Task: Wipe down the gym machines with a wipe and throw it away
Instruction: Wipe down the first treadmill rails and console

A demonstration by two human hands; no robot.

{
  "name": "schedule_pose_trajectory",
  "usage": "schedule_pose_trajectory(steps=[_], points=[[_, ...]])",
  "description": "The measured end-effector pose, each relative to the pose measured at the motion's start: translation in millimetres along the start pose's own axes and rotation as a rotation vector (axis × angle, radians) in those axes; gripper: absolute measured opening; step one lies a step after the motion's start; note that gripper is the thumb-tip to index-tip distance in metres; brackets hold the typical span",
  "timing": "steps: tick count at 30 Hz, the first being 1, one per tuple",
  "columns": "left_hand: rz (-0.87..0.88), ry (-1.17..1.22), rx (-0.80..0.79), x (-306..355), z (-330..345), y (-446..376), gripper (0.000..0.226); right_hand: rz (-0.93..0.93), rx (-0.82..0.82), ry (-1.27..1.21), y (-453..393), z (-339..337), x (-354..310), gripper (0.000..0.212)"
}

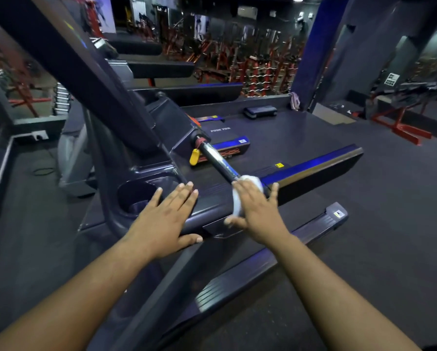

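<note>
Dim gym floor, red racks across the top of the frame, blue pillar (311, 46) upper right. I'm at a treadmill (146, 148), centre frame.

Wipe (240, 198) is white, bunched, sitting under my right hand (256, 209) at frame centre, right where the chrome handlebar (216, 158) meets the console's lower edge. Right hand is spread flat, fingers straight, pressing the wipe down onto the machine rather than pinching it. Wipe spills out past my thumb side and above the fingertips.

Handling guess: light, soft, limp, probably damp, so it'll bunch and slide under a flat palm. For the round bar, better to wrap it around and close fingers over it. For binning, pinch the wad from the middle.

Left hand (165, 214) just beside, lower centre-left, also spread flat, palm resting on the console surface next to the cup holder (136, 198). Holds nothing.

Further out: yellow safety clip (194, 157) hanging near the bar's upper end, treadmill deck (313, 168) running to the right, side rail (275, 249) below it. No bin visible from here.
</note>
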State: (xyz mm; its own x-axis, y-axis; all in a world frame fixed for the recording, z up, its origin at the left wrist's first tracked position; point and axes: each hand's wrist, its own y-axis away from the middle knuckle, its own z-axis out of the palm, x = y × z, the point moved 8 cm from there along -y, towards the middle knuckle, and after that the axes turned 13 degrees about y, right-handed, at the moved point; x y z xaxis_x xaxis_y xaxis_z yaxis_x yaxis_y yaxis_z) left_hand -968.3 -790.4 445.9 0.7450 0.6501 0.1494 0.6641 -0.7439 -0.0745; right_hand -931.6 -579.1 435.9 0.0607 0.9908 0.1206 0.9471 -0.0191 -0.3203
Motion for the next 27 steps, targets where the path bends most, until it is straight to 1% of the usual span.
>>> schedule_pose_trajectory(steps=[2,4,5,6,8,9,11,13,14,17,19,20,22,23,24,26,27], points=[[-0.03,0.011,0.026,-9.6,-1.4,11.9,0.112,0.114,-0.049,0.014,-3.4,0.6,12.3,0.122],[-0.056,0.028,0.058,-18.1,-3.4,21.9,0.11,0.124,-0.061,-0.013,-2.4,-2.7,-10.4,0.127],[-0.064,0.022,0.071,-21.3,-4.2,25.0,0.11,0.085,-0.043,-0.039,0.9,-4.7,-32.2,0.127],[-0.077,0.014,0.081,-25.7,-4.3,29.0,0.109,0.008,-0.001,-0.059,3.8,-6.7,-59.0,0.123],[-0.074,-0.004,0.097,-33.9,-2.7,36.4,0.108,-0.168,0.096,-0.069,14.4,-12.5,-108.6,0.111],[-0.057,-0.007,0.099,-39.1,-2.1,39.0,0.111,-0.228,0.107,-0.074,16.5,-13.4,-122.3,0.108],[-0.056,0.025,0.099,-48.5,-1.7,47.8,0.119,-0.329,0.086,-0.062,15.0,-12.8,-125.4,0.107],[-0.072,0.047,0.102,-57.1,-3.4,54.0,0.125,-0.389,0.123,0.006,10.7,-14.1,-106.5,0.105],[-0.081,0.058,0.098,-59.0,-3.9,55.3,0.126,-0.37,0.12,0.034,8.2,-11.5,-90.9,0.105],[-0.105,0.101,0.105,-58.7,-4.4,55.9,0.127,-0.115,0.079,0.005,8.7,-3.9,-41.8,0.107],[-0.116,0.117,0.111,-57.5,-6.3,54.9,0.127,-0.013,0.093,-0.06,17.2,-2.8,-39.4,0.097],[-0.115,0.124,0.103,-56.7,-6.3,53.2,0.128,-0.009,0.116,-0.105,22.3,-3.5,-45.9,0.085],[-0.105,0.145,0.072,-56.7,-7.2,53.5,0.127,-0.122,0.167,-0.188,28.7,-9.9,-76.9,0.062],[-0.091,0.163,0.06,-56.7,-8.7,53.5,0.125,-0.212,0.185,-0.219,30.6,-14.4,-94.7,0.058],[-0.08,0.185,0.053,-57.8,-10.1,53.9,0.124,-0.304,0.196,-0.237,31.0,-18.2,-111.5,0.058],[-0.082,0.219,0.046,-67.1,-14.2,57.7,0.123,-0.457,0.234,-0.216,27.6,-27.7,-140.6,0.057],[-0.1,0.23,0.043,-70.1,-13.8,55.6,0.124,-0.51,0.245,-0.187,26.5,-29.9,-145.0,0.055]])
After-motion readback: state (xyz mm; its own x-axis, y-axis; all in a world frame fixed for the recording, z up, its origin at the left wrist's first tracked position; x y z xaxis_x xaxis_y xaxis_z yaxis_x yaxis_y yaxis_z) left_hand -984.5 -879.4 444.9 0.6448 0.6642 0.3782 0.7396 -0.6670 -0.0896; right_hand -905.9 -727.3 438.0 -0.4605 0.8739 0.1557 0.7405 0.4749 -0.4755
